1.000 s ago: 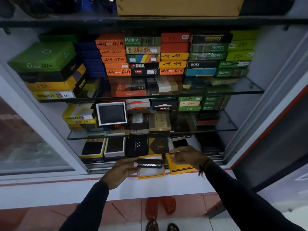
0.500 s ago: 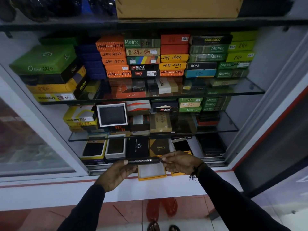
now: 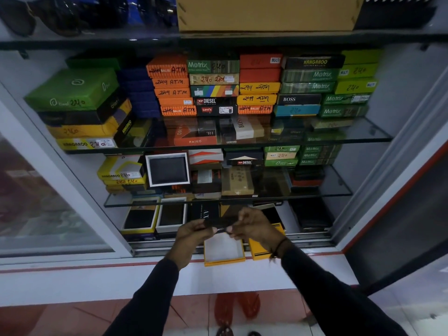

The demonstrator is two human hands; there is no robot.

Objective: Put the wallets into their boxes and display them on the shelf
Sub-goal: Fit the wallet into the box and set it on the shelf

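Observation:
A dark wallet (image 3: 221,223) is held edge-on between my left hand (image 3: 194,235) and my right hand (image 3: 254,226), just above an open orange box (image 3: 224,259) with a white lining that rests on the cabinet's front ledge. Both hands pinch the wallet's ends. The box's orange lid (image 3: 260,249) lies to the right, partly under my right wrist. Behind the hands, the bottom shelf holds open boxes with dark wallets, one yellow-rimmed (image 3: 140,218) and one white-rimmed (image 3: 171,215).
Two glass shelves (image 3: 339,139) above carry stacks of closed wallet boxes in orange, green, yellow and black. An upright white-framed box (image 3: 168,169) stands on the middle shelf. A sliding glass door (image 3: 48,202) is at the left, metal tracks (image 3: 157,246) run along the front.
My right hand left the orange lid and came to the wallet's right end. Both hands lifted the wallet slightly up and right, over the open box.

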